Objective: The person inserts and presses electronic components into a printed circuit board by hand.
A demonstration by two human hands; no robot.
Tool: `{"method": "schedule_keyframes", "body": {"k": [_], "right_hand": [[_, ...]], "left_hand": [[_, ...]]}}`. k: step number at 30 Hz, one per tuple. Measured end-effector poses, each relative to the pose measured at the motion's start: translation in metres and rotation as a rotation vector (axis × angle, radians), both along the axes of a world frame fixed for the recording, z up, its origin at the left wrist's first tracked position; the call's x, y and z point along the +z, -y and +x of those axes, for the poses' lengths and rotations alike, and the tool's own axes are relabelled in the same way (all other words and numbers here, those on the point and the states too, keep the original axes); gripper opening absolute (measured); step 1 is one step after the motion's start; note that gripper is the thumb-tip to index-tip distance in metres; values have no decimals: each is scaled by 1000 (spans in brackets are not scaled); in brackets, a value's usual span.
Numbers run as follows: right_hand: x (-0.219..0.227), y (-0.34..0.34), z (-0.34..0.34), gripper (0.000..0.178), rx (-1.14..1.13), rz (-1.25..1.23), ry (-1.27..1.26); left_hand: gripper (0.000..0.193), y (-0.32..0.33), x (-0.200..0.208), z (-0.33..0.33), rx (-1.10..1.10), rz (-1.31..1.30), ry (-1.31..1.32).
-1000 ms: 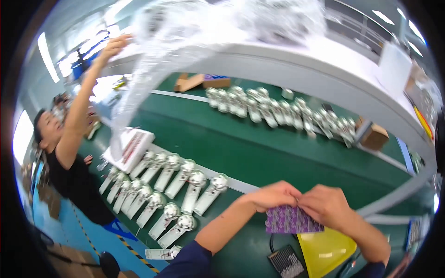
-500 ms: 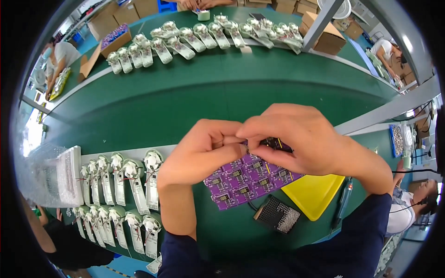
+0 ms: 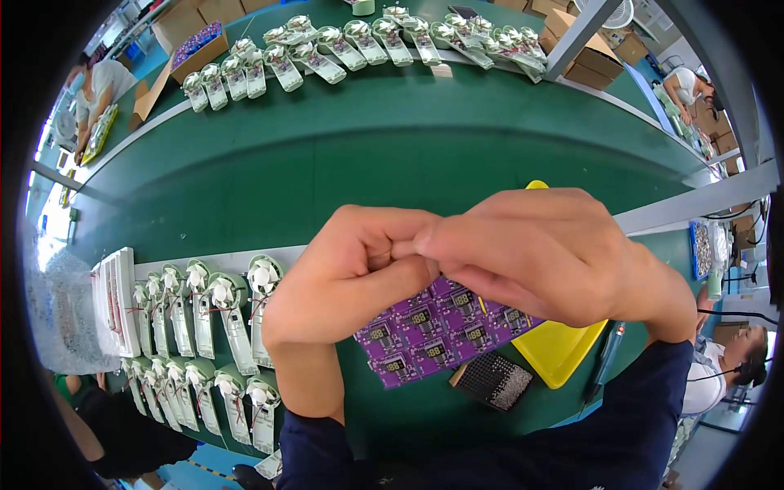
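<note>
The person's two forearms, in dark blue sleeves (image 3: 653, 392), came in from the lower edge, and the hands met in the middle of the view. The left hand (image 3: 351, 273) had its thumb and fingers closed on the upper part of a purple circuit board panel (image 3: 437, 331), and the right hand (image 3: 547, 253) was gripping the same panel from the other side, though its fingertips were partly hidden. The panel was held tilted above the green table (image 3: 367, 175), with its small digit displays facing up. Below it, and partly covered by it, lay a black block (image 3: 494, 382) with a grid top and small whitish bits. Beside this block was a yellow tray (image 3: 563, 351), and near the tray's right side lay a teal electric screwdriver (image 3: 606, 359). To the left of the left hand, two rows of pale green fan housings (image 3: 231, 302) with white blades lay next to a white box (image 3: 117, 302) and some bubble wrap (image 3: 65, 310). Across the table there stretched a long row of similar housings (image 3: 327, 49), between an open carton (image 3: 200, 53) on the left and a cardboard box (image 3: 588, 61) on the right.
</note>
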State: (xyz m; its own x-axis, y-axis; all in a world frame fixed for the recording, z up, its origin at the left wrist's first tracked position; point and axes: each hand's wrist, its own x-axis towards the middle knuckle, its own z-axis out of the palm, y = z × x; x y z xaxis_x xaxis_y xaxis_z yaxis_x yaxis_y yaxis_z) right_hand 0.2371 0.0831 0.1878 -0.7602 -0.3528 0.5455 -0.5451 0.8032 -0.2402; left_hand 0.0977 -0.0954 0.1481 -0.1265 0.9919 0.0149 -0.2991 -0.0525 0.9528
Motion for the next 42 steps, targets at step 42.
{"method": "schedule_keyframes", "body": {"k": [42], "right_hand": [[13,30,4,25,-138,113,-308]], "left_hand": [[39,17,11,7,-21,44,150]]}}
